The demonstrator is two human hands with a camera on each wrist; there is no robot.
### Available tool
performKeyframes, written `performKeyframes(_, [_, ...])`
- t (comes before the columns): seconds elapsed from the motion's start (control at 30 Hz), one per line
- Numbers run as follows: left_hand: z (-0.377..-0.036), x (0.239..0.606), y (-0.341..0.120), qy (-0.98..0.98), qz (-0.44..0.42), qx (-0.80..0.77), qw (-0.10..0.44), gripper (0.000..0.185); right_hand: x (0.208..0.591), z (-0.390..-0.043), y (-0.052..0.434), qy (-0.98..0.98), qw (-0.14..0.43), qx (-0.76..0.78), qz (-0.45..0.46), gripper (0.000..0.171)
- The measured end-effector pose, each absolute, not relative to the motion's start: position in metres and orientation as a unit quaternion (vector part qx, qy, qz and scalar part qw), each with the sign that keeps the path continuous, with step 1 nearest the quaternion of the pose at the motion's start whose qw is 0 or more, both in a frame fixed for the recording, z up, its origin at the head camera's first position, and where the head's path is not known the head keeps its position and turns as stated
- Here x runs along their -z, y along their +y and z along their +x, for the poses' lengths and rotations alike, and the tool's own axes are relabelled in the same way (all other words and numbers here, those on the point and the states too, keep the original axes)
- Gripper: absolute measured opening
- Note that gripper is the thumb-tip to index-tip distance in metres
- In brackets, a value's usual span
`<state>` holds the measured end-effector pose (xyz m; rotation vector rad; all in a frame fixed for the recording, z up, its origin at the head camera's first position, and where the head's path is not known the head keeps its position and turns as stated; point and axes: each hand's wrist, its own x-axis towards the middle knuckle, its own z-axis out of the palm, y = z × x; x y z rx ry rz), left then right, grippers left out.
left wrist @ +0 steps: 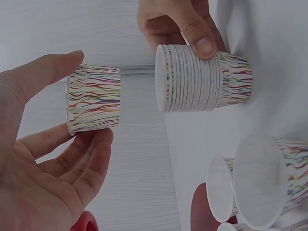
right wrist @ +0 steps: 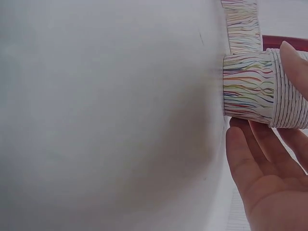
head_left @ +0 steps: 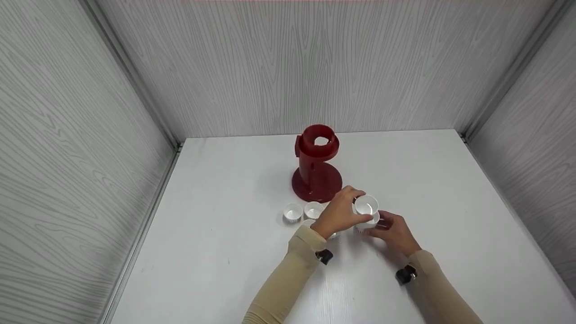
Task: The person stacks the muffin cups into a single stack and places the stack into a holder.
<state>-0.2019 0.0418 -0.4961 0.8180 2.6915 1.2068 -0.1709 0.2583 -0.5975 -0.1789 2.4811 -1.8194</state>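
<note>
My left hand pinches a single paper cup with coloured wavy stripes between thumb and fingers, just apart from the stack's open end. My right hand grips a nested stack of the same cups, thumb on the rims and fingers underneath. From above, the single cup shows its white inside, with the stack just below it. Both hands are in front of a red cup stand with a ring on top.
Two loose cups stand on the white table left of my hands, in front of the stand's base; another is partly hidden under my left wrist. Grey wood-grain walls close in the table at the left, back and right.
</note>
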Motion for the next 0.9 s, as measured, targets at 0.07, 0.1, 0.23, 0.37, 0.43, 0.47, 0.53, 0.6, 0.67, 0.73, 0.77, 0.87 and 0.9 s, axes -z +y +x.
performKeyframes(0.07, [-0.202,0.5,0.046,0.878,0.268,-0.395,0.042,0.058,0.598,-0.171,0.259,0.806,0.032,0.589,-0.053,0.06])
performKeyframes(0.1, [-0.202,0.502,0.048,0.878,0.269,-0.394,0.042,0.058,0.598,-0.17,0.259,0.807,0.033,0.587,-0.051,0.059])
performKeyframes(0.23, [-0.203,0.51,0.055,0.881,0.274,-0.384,0.04,0.058,0.599,-0.17,0.259,0.811,0.031,0.582,-0.047,0.057])
performKeyframes(0.37, [-0.205,0.516,0.059,0.883,0.283,-0.373,0.037,0.057,0.599,-0.171,0.259,0.819,0.025,0.572,-0.051,0.056])
performKeyframes(0.43, [-0.206,0.519,0.06,0.884,0.288,-0.367,0.036,0.056,0.598,-0.17,0.259,0.82,0.024,0.57,-0.052,0.055])
performKeyframes(0.47, [-0.206,0.52,0.061,0.884,0.289,-0.366,0.035,0.056,0.598,-0.17,0.259,0.821,0.024,0.568,-0.053,0.055])
performKeyframes(0.53, [-0.206,0.522,0.061,0.884,0.292,-0.363,0.034,0.055,0.597,-0.17,0.258,0.821,0.025,0.569,-0.051,0.054])
performKeyframes(0.6, [-0.207,0.523,0.061,0.886,0.293,-0.358,0.029,0.055,0.597,-0.17,0.258,0.823,0.026,0.565,-0.051,0.054])
performKeyframes(0.67, [-0.207,0.524,0.062,0.888,0.292,-0.355,0.025,0.055,0.596,-0.169,0.258,0.824,0.025,0.564,-0.053,0.054])
performKeyframes(0.73, [-0.207,0.525,0.062,0.891,0.291,-0.349,0.02,0.054,0.596,-0.169,0.259,0.824,0.024,0.563,-0.058,0.054])
performKeyframes(0.77, [-0.207,0.525,0.062,0.892,0.291,-0.346,0.018,0.054,0.596,-0.169,0.259,0.823,0.024,0.565,-0.062,0.054])
performKeyframes(0.87, [-0.208,0.526,0.063,0.894,0.292,-0.34,0.016,0.054,0.596,-0.17,0.26,0.818,0.023,0.57,-0.068,0.054])
performKeyframes(0.9, [-0.208,0.526,0.064,0.895,0.292,-0.337,0.015,0.055,0.596,-0.17,0.26,0.818,0.024,0.57,-0.07,0.053])
